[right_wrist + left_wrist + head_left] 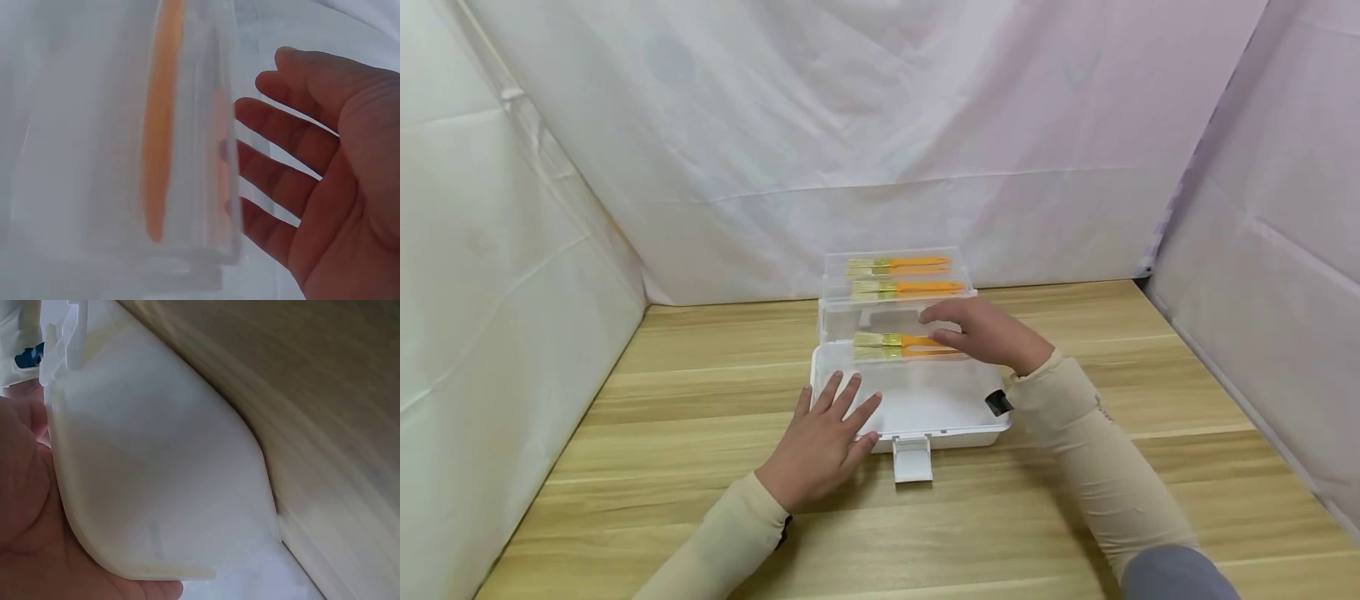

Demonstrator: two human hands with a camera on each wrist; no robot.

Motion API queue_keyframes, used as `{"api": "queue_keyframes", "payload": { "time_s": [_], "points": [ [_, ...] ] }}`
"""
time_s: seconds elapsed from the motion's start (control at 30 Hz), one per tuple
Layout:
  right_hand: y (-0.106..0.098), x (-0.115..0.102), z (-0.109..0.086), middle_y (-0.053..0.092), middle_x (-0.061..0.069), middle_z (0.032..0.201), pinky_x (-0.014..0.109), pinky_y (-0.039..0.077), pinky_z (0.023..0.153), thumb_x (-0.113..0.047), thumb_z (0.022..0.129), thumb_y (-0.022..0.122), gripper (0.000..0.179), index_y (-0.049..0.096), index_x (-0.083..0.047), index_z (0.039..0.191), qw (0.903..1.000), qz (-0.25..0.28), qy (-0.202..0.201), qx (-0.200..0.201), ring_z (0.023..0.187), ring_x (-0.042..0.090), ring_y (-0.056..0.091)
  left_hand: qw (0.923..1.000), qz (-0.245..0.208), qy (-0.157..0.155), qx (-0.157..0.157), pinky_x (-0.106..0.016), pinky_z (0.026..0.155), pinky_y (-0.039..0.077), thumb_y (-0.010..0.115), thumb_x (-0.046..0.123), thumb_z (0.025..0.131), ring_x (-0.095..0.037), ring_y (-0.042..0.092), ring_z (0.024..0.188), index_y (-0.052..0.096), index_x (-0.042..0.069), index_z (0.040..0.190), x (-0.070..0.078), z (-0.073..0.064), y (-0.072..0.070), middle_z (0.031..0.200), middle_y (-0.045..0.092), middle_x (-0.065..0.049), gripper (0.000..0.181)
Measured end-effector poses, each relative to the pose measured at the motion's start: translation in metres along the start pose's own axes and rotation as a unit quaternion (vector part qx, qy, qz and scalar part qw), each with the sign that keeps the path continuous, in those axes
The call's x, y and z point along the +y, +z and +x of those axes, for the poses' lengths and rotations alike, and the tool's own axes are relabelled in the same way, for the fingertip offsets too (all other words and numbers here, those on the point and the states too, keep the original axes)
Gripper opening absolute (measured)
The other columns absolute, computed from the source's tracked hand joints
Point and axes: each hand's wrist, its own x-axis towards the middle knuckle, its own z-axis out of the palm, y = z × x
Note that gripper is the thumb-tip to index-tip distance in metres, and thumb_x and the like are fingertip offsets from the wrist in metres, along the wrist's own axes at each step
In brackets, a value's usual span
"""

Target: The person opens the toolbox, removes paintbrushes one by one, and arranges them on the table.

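A white box (936, 408) stands on the table with its stepped clear trays (880, 318) raised at the back. Orange-handled paintbrushes (917, 289) with pale bristles lie in the trays. My left hand (823, 446) rests with spread fingers on the box's near left corner; in the left wrist view its palm lies along the white rim (69, 506). Over the right end of the lowest tray is my right hand (988, 333), fingers loosely bent and nothing held. The right wrist view has its fingertips at the clear tray wall (234, 231), beside an orange handle (159, 137).
A white latch (913, 462) hangs down from the front of the box. The wood-grain table (700, 400) extends around it on all sides. White cloth (760, 125) encloses the table at the back, left and right.
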Motion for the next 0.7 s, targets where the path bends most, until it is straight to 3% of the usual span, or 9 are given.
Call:
{"api": "queue_keyframes", "payload": {
  "time_s": [0.23, 0.43, 0.7],
  "points": [
    [0.015, 0.008, 0.011, 0.063, 0.006, 0.131, 0.046, 0.043, 0.103, -0.020, 0.097, 0.066, 0.029, 0.069, -0.012, 0.126, 0.9998, 0.018, 0.004, -0.003, 0.125, 0.025, 0.055, 0.9999, -0.004, 0.002, 0.009, -0.070, 0.107, 0.020, 0.045, 0.042, 0.104, -0.040, 0.022, 0.147, 0.048, 0.019, 0.149, 0.003, 0.001, 0.001, 0.156, 0.037, -0.016, 0.050],
    [0.030, 0.015, 0.016, 0.064, 0.007, 0.130, 0.046, 0.045, 0.101, -0.018, 0.097, 0.067, 0.028, 0.070, -0.010, 0.124, 0.9988, 0.050, 0.002, 0.005, 0.124, 0.025, 0.056, 0.9999, -0.007, 0.003, 0.010, -0.070, 0.108, 0.019, 0.043, 0.043, 0.105, -0.038, 0.020, 0.148, 0.047, 0.023, 0.150, 0.001, 0.002, 0.005, 0.156, 0.037, -0.014, 0.050],
    [0.031, 0.012, 0.023, 0.062, 0.008, 0.132, 0.047, 0.044, 0.102, -0.019, 0.097, 0.067, 0.031, 0.069, -0.010, 0.126, 0.9994, 0.033, -0.007, 0.010, 0.125, 0.027, 0.056, 0.9999, -0.003, 0.006, 0.014, -0.070, 0.108, 0.018, 0.043, 0.044, 0.105, -0.038, 0.020, 0.148, 0.047, 0.023, 0.150, -0.002, -0.001, 0.006, 0.156, 0.038, -0.013, 0.050]
  ]
}}
